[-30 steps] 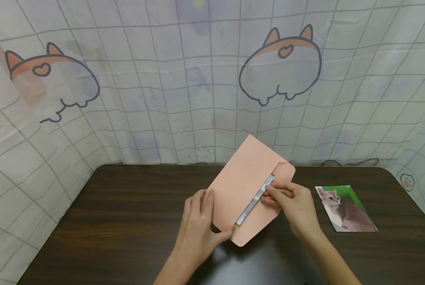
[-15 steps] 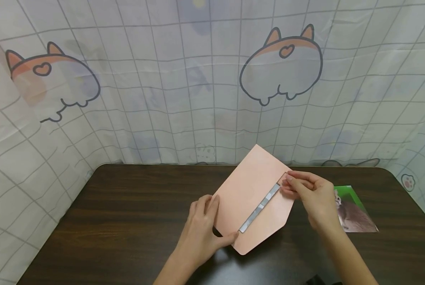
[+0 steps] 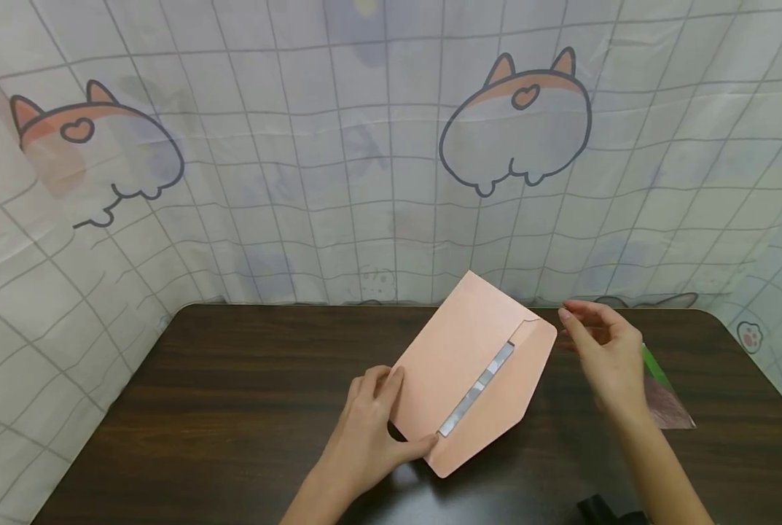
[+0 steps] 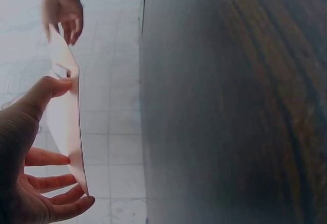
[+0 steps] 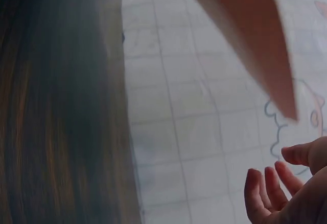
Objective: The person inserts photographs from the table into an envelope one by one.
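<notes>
Desk (image 3: pixel 233 415): a dark brown top with wood grain is shown; its two far corners are rounded, and a pale shine is seen on the near middle part.
Curtain (image 3: pixel 286 160): a white cloth with grey squares is hung behind the far edge; two round animal figures with orange ears are printed on it, and a pink paw on its right side.
Photo (image 3: pixel 671 408): it is laid flat near the right edge of the desk; a green corner and brown fur are seen, and the rest is covered by the right hand (image 3: pixel 610 357) and wrist.
Black thing (image 3: pixel 603 510): it is seen only in part at the near side, beside the right forearm; what it is cannot be told.
Envelope (image 3: pixel 456 350): the pink paper is held tilted above the middle of the desk.
Silver strip (image 3: pixel 476 390): it is shown as a narrow band along the envelope's flap.
Left hand (image 3: pixel 371 426): the envelope is pinched by it; the thumb is pressed near the strip's lower end, and the fingers are set along the left edge.
Right hand: it is raised near the envelope's right corner, not touching; the fingers are loosely bent, and nothing is gripped.
</notes>
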Demonstrator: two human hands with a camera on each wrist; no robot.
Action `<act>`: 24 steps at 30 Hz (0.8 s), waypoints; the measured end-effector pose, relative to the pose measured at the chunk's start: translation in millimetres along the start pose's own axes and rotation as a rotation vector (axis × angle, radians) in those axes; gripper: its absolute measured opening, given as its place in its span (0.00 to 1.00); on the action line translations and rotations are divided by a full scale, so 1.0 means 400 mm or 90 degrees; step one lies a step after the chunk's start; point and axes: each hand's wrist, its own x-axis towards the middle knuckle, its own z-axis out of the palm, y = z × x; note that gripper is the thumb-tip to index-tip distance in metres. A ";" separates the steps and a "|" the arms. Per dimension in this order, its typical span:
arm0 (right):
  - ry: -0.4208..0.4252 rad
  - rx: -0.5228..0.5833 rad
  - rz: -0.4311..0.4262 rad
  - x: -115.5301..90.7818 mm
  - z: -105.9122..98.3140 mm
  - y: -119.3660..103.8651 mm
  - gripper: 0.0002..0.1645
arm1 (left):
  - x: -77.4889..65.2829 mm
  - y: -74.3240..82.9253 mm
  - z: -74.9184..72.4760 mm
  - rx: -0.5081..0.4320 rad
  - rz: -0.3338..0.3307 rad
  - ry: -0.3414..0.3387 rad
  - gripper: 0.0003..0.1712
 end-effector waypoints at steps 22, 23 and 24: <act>-0.112 -0.306 -0.116 0.067 -0.114 0.094 0.27 | 0.006 -0.016 -0.030 -0.032 -0.050 0.010 0.51; -0.120 -0.309 -0.119 0.073 -0.117 0.097 0.27 | 0.007 -0.017 -0.031 -0.030 -0.050 0.011 0.51; -0.125 -0.314 -0.120 0.079 -0.119 0.100 0.28 | 0.008 -0.017 -0.033 -0.028 -0.050 0.012 0.50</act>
